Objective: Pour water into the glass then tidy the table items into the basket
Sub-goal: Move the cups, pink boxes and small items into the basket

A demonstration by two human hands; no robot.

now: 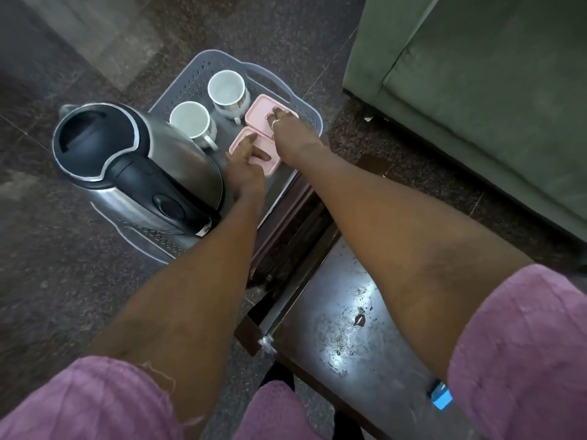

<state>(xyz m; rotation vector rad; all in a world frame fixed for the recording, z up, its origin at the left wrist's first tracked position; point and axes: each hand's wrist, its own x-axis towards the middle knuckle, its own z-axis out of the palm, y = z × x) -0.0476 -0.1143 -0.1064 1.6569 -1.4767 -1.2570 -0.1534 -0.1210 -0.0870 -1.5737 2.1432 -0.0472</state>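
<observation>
Dark speckled stone floor, with a green sofa at upper right and a dark, glossy low table at lower right. I am looking down past both my bare forearms.

The grey perforated basket sits on the floor just beyond the table's end. Inside it stand a steel electric kettle with a black lid and handle, two white cups that look empty, and two pink lidded boxes side by side.

My left hand rests open on the nearer pink box, fingers spread, gripping nothing that I can see. My right hand lies fingertips-down on the farther box; I cannot tell whether it is pinching the lid.

I see no glass, so I cannot confirm the pouring. The tidying looks nearly finished: only a small blue object is on the table.
</observation>
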